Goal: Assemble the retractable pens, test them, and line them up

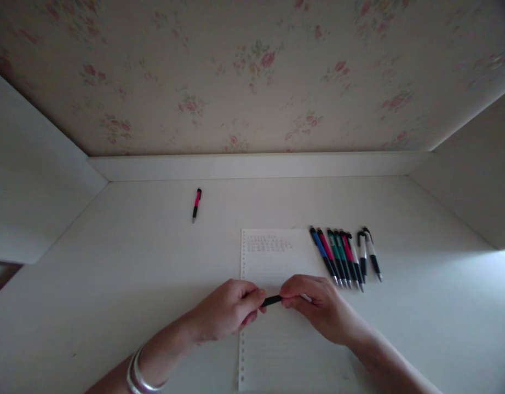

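Observation:
My left hand (pixel 240 306) and my right hand (pixel 318 303) hold a pen (pixel 272 300) between them, each pinching one end with thumb and fingers. Only the pen's black middle stretch shows clearly; a small pale bit peeks out by my right fingers, and the rest is covered. Beneath both hands lies a sheet of lined paper (pixel 293 355) with punched holes down its left edge and several lines of handwriting at the top. Just beyond my right hand, a row of several pens (pixel 342 257) in blue, pink, green and white overlaps the paper's right side.
A single pink and black pen (pixel 197 206) lies apart on the white desk (pixel 133 246), toward the back left. White panels (pixel 474 175) close in the desk on both sides. Floral wallpaper (pixel 252 82) covers the wall behind.

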Action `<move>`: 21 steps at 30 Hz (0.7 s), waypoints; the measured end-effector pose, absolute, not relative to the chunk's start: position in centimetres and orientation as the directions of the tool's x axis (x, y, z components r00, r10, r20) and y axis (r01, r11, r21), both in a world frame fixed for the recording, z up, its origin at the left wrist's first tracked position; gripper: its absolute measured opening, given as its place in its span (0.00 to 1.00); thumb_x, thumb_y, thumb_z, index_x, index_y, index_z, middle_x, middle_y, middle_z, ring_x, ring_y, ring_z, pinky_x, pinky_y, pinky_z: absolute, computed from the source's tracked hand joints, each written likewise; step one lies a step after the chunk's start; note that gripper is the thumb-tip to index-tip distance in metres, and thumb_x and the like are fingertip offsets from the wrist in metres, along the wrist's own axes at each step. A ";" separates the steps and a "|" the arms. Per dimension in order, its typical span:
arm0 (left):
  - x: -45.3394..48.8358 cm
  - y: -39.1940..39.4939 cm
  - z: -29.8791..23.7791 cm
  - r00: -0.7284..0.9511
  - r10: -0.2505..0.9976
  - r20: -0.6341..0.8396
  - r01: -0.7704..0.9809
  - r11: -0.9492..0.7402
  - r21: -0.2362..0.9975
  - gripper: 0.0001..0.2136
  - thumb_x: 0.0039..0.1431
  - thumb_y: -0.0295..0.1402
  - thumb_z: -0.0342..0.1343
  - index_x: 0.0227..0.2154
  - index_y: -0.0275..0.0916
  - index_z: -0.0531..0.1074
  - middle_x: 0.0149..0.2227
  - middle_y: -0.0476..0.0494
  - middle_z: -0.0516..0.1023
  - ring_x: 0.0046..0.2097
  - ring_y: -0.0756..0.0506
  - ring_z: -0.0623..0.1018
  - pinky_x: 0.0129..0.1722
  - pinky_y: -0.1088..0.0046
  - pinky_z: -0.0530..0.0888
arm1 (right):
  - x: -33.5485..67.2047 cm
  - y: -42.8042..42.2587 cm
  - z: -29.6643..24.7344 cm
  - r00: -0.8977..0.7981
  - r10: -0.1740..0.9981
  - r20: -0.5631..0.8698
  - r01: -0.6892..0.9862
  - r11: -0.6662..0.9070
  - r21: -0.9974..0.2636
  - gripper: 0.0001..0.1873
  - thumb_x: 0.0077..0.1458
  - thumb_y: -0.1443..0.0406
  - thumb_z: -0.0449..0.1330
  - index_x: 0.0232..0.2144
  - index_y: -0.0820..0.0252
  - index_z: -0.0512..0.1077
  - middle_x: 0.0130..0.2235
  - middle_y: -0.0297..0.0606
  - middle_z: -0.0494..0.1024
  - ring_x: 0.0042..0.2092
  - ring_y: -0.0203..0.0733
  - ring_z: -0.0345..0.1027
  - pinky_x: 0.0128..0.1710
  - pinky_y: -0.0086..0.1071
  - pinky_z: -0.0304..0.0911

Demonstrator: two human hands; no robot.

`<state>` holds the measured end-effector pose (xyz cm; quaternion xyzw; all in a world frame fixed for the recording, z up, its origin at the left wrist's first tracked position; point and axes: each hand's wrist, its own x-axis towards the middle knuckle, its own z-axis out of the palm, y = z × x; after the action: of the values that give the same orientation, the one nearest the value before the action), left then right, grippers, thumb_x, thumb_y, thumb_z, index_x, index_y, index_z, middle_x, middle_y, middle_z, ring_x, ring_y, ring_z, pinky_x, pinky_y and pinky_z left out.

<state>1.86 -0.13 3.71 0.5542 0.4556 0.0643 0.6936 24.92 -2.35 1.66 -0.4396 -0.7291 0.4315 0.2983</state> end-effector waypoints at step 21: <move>1.7 -1.9 2.2 0.636 0.766 0.088 0.627 -0.580 0.519 0.12 0.71 0.30 0.42 0.41 0.38 0.72 0.35 0.42 0.79 0.37 0.43 0.78 0.37 0.67 0.71 | 24.2 -3.2 2.7 -0.404 0.913 0.055 0.541 0.287 -0.791 0.15 0.69 0.61 0.50 0.32 0.58 0.71 0.28 0.35 0.74 0.30 0.38 0.67 0.30 0.31 0.59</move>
<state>1.74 -1.91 2.17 0.8756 0.3979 0.1535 0.2269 24.16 -3.24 2.72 -0.4793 -0.7584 0.3562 0.2611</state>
